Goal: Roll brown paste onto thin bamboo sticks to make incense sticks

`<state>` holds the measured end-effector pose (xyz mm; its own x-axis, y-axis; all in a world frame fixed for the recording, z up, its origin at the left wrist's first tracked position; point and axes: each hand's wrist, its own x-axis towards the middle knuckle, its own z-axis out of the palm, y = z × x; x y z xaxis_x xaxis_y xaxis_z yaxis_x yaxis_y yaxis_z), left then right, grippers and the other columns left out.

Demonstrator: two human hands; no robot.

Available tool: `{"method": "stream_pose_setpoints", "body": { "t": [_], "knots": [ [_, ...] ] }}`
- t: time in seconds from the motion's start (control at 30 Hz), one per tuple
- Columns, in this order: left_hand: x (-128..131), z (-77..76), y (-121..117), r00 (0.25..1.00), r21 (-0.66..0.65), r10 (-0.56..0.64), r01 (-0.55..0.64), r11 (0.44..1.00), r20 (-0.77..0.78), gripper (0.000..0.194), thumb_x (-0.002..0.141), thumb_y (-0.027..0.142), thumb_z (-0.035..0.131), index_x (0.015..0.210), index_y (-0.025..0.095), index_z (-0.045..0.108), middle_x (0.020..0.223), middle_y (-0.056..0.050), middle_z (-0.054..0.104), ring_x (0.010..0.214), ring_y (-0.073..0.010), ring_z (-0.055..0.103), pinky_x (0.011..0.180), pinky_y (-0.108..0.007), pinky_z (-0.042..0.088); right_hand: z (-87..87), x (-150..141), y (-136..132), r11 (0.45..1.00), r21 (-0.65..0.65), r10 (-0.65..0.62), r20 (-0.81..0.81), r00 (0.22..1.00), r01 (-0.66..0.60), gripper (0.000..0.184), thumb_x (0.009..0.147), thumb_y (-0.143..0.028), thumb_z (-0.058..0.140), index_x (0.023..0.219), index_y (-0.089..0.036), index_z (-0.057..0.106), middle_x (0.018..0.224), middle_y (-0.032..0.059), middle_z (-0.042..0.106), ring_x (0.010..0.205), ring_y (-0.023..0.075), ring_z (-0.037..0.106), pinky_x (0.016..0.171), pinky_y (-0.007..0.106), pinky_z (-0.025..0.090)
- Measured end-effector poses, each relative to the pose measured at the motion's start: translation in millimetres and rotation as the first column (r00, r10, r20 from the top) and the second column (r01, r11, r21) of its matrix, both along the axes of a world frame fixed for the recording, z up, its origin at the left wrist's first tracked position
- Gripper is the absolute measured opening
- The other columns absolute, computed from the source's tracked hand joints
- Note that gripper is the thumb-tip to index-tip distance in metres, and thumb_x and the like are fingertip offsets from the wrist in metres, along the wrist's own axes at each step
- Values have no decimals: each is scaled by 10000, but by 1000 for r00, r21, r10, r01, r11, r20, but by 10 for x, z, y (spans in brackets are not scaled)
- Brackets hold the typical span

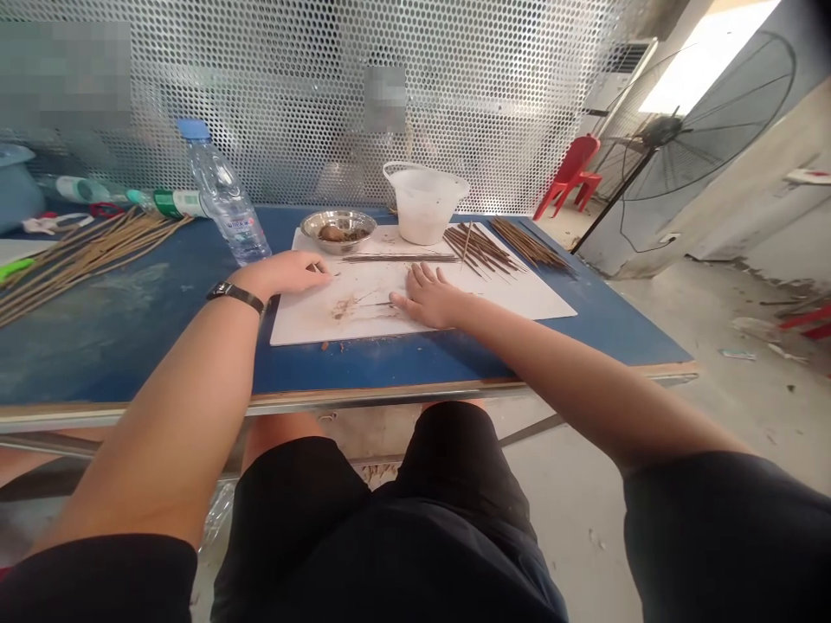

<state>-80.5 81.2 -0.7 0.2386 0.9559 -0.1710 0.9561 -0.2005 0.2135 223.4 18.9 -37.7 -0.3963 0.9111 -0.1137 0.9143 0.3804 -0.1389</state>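
My left hand [292, 272], with a dark band on its wrist, rests at the left side of a white board [305, 324]. Its fingers are curled in a pinch, and what they hold is too small to make out. My right hand [432, 298] lies flat on the board, fingers stretched out. By its thumb is a thin dark stick [375, 304], whose other end may be under the palm. Brown crumbs [342, 307] are scattered between the hands. Behind them lie a row of thin sticks [399, 258] and a metal bowl [338, 247] with a brown lump [331, 234].
A white plastic bucket [425, 208] stands at the board's back edge. Brown sticks [484, 251] lie on its right, with another bundle [529, 242] beyond. A water bottle [227, 203] stands behind my left hand; long sticks [97, 247] spread leftward. Perforated metal [279, 104] rises behind the blue table [312, 372].
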Motion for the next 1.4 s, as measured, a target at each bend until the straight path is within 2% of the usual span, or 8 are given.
{"method": "stream_pose_setpoints", "body": {
  "t": [0.17,0.27,0.47,0.57,0.9,1.03,1.27,1.4],
  "knots": [
    [11,12,-25,1000,-1,3,-3,1000,-5,656,808,725,598,1258,276,762,1355,-105,760,1158,-355,697,835,-352,516,73,-31,87,1000,-14,-3,6,1000,3,1110,1017,-770,88,1730,75,179,1834,258,99,1713,431,2,1374,614,66],
    [-6,-13,-7,1000,2,-3,3,1000,16,667,802,723,608,1279,284,765,1378,-107,749,1171,-366,690,865,-370,519,58,58,-252,994,30,106,-35,994,-105,1128,1012,-803,106,1725,64,222,1831,253,116,1711,441,14,1373,633,73],
    [-13,-26,28,1000,-12,14,-14,1000,-4,700,803,747,611,1314,291,760,1466,-116,707,1189,-383,677,879,-389,520,44,200,-944,990,-22,141,-40,989,-142,1241,966,-895,35,1738,68,160,1831,250,52,1714,419,10,1389,589,87],
    [-2,-6,19,1000,-7,20,-20,1000,-12,725,797,779,602,1312,296,766,1477,-107,705,1212,-385,669,884,-378,519,1,172,-888,994,0,112,-49,992,-113,1235,964,-900,31,1742,47,185,1831,241,73,1713,427,25,1381,621,102],
    [-10,-2,-21,999,-6,-19,19,1000,26,642,818,695,616,1276,269,764,1328,-112,766,1133,-357,704,840,-372,520,-27,32,-53,999,15,47,2,999,-47,1147,1008,-798,31,1728,83,178,1834,254,55,1713,429,-3,1377,606,64],
    [-5,12,-29,1000,3,-16,16,1000,12,625,819,698,612,1252,274,763,1348,-109,764,1155,-356,702,826,-360,516,-21,137,-216,994,31,102,-21,995,-102,1125,1018,-790,48,1730,67,194,1831,246,67,1715,414,4,1380,601,71],
    [45,45,-54,1000,2,-2,2,1000,-2,602,844,649,609,1283,261,745,1391,-121,742,1167,-355,695,843,-364,516,-23,281,-928,993,32,116,-52,992,-114,1212,980,-886,51,1738,47,206,1825,245,75,1710,434,41,1379,636,110],
    [23,22,-23,1000,-11,11,-11,1000,2,670,824,696,618,1325,272,751,1436,-121,718,1193,-374,679,876,-386,524,-71,217,-953,992,54,114,-92,989,-110,1227,969,-904,67,1741,39,206,1829,240,60,1706,444,22,1381,640,92]
  ]
}}
